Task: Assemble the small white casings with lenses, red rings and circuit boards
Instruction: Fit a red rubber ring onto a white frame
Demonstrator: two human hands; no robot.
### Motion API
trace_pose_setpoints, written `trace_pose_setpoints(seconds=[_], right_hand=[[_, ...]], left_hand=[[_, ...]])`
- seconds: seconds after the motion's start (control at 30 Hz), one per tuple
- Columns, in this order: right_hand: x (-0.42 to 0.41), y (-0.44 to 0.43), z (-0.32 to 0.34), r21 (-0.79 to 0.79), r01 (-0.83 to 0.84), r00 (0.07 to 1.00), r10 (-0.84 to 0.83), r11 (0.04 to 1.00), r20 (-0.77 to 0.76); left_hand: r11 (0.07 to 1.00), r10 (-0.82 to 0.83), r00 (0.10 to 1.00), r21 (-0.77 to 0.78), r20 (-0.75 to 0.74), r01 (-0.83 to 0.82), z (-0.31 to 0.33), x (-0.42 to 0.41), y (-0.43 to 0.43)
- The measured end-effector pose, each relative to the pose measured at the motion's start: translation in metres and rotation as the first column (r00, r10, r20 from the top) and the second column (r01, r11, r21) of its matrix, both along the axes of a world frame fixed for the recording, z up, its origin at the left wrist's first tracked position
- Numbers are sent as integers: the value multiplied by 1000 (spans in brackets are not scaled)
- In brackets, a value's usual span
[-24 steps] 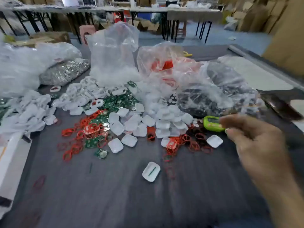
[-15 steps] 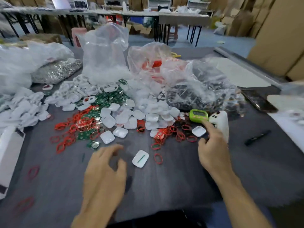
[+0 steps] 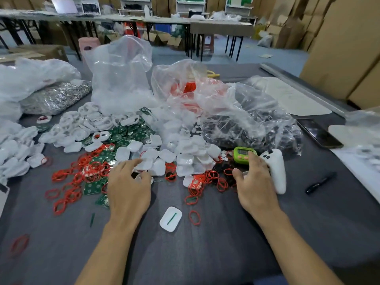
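Both bare hands reach into the parts heap on the dark grey cloth-covered table (image 3: 205, 256).

The left hand (image 3: 129, 188) is spread, palm down, fingertips touching the front of the pile of small white rounded-square plastic casings (image 3: 185, 159). The right hand (image 3: 255, 186) arches just beside a lime-green digital timer (image 3: 242, 154) and a white plastic handheld controller (image 3: 276, 171) — whether it pinches anything, I cannot tell. Thin red rubber rings (image 3: 205, 179) lie scattered along the heap's near edge and green circuit boards (image 3: 123, 134) sit among the casings. Between the forearms lies one separate white casing with a green strip (image 3: 170, 219), a lone red ring (image 3: 194, 218) just beside it. Crumpled clear plastic bags (image 3: 121, 75) stand behind the heap — a black pen (image 3: 320, 183) lies at right.
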State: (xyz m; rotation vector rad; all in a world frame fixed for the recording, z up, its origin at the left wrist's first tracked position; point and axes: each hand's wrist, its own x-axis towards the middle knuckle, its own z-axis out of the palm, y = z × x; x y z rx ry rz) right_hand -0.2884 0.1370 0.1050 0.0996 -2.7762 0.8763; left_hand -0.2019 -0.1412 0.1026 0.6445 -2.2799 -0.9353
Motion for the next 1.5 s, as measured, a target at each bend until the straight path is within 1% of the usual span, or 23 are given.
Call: trace_pose_setpoints(seconds=[0.1, 0.23, 0.3, 0.37, 0.43, 0.5, 0.6, 0.67, 0.73, 0.8, 0.9, 0.93, 1.0, 1.07, 1.1, 1.13, 1.2, 1.3, 1.4, 1.5], right_hand=[[1, -1, -1, 34, 42, 999, -43, 999, 17], [2, 0, -1, 49, 39, 999, -38, 998, -10], [4, 0, -1, 62, 5, 1000, -5, 998, -4], [6, -1, -1, 110, -51, 999, 53, 993, -12], [7, -3, 0, 193, -98, 990, 115, 976, -76], [10, -8, 2, 233, -132, 973, 171, 964, -154], [13, -30, 2, 175, -221, 936, 259, 959, -237], [11, -56, 6, 116, -286, 919, 307, 951, -249], [4, -85, 10, 65, -327, 916, 333, 943, -224], [-10, -108, 16, 47, -339, 923, 342, 940, -178], [-38, -137, 23, 71, -372, 926, 376, 925, -43], [-47, -144, 23, 92, -405, 914, 406, 910, 10], [-59, -153, 19, 194, -477, 879, 467, 857, 98], [-62, -156, 12, 310, -496, 867, 483, 811, 122], [-62, -156, 9, 335, -484, 873, 475, 809, 114], [-62, -157, 8, 338, -467, 881, 463, 817, 97], [-62, -161, 8, 314, -441, 892, 450, 841, 45], [-68, -162, 13, 227, -421, 904, 427, 878, 24], [-70, -158, 17, 180, -374, 924, 381, 910, -6], [-63, -165, 25, 32, -419, 905, 421, 907, -56]], left_hand=[[1000, 17, 1000, 12, -13, -17, 1, -1, 0], [1000, 9, 1000, -8, -12, -9, 2, -2, 3], [999, -3, 1000, -46, -25, 2, 2, -1, 5], [997, -16, 1000, -70, -14, 15, 3, -1, 7], [993, -48, 998, -110, 36, 51, 3, -3, 8], [975, -95, 990, -190, 103, 114, 2, -7, 9], [943, -153, 972, -268, 177, 198, -1, -15, 10], [927, -159, 966, -305, 205, 217, 0, -25, 8], [930, -142, 968, -308, 208, 203, 3, -39, 2], [939, -111, 966, -293, 233, 179, 3, -53, -4], [922, -88, 955, -340, 283, 186, -5, -63, -10], [912, -98, 952, -356, 291, 203, -7, -64, -11], [896, -125, 950, -379, 285, 231, -11, -63, -14], [878, -166, 955, -404, 247, 258, -12, -66, -20], [876, -191, 955, -400, 225, 269, -10, -69, -23], [887, -214, 957, -372, 198, 275, -7, -74, -27], [925, -238, 961, -268, 143, 269, 0, -82, -32], [960, -257, 965, -96, 57, 261, 6, -82, -34], [978, -205, 978, 43, -43, 206, 6, -76, -41], [957, -185, 982, 221, -43, 190, 7, -75, -48]])
